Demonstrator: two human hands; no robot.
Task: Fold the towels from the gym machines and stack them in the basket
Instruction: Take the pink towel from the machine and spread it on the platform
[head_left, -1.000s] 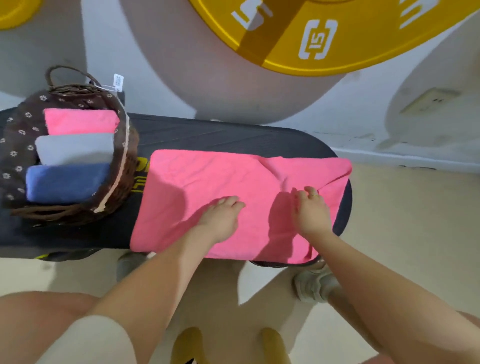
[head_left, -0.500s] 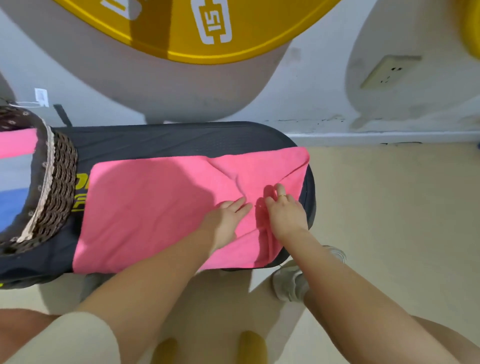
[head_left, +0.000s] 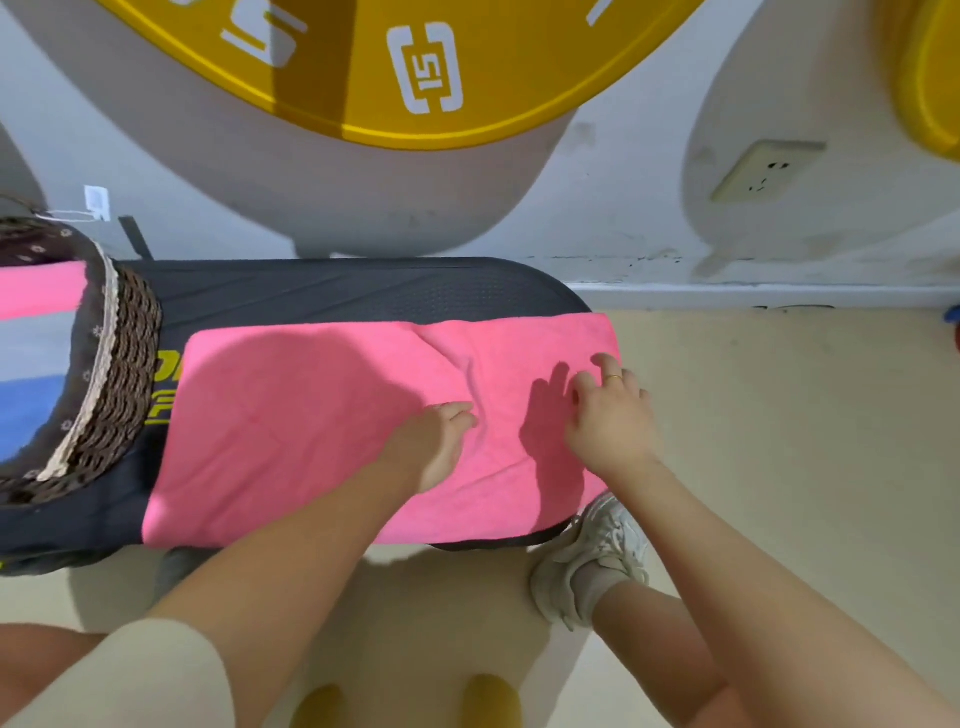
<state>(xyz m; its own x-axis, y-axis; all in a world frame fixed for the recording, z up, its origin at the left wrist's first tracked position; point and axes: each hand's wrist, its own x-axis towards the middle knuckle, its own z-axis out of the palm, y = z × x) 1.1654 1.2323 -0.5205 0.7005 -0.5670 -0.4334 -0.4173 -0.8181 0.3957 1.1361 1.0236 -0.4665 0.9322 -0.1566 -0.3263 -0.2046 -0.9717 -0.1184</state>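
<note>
A pink towel (head_left: 311, 426) lies spread flat on the black padded bench (head_left: 363, 291), with a few creases near its right end. My left hand (head_left: 434, 441) presses palm-down on the towel's middle. My right hand (head_left: 613, 415) rests flat on the towel's right end with its fingers spread, close to the bench's rounded tip. Neither hand grips the cloth. At the far left stands the brown wicker basket (head_left: 122, 374), cut off by the frame edge, with folded pink, grey and blue towels showing inside.
A large yellow weight plate (head_left: 415, 67) leans on the white wall behind the bench. A wall socket (head_left: 763, 171) sits at the right. My white shoe (head_left: 592, 561) stands on the beige floor under the bench's right end.
My right hand has slid right along the towel toward its end, flattening the folded-up corner. My left hand has stayed near the middle. The view has shifted right, so less of the basket shows.
</note>
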